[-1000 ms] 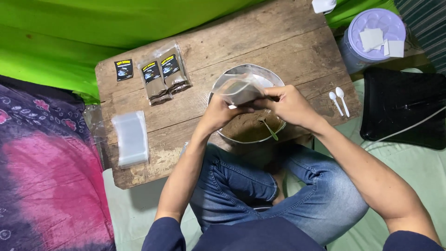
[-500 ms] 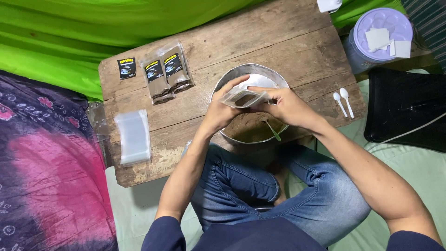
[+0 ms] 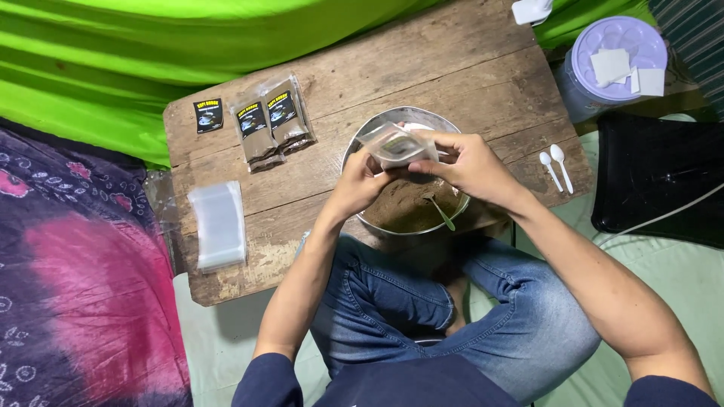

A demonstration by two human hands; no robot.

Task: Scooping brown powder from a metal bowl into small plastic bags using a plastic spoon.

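Two hands on one small clear pouch (image 3: 396,145) — left hand (image 3: 360,183) and right hand (image 3: 469,164) pinch its edges over the powder bowl (image 3: 354,154). Looks light, floppy, slippery — grip the rim.

My left hand (image 3: 360,183) and right hand (image 3: 469,162) meet in front of me, fingers pinched shut and facing each other. Both forearms reach forward from bent elbows, sleeves pushed up, over my crossed legs.
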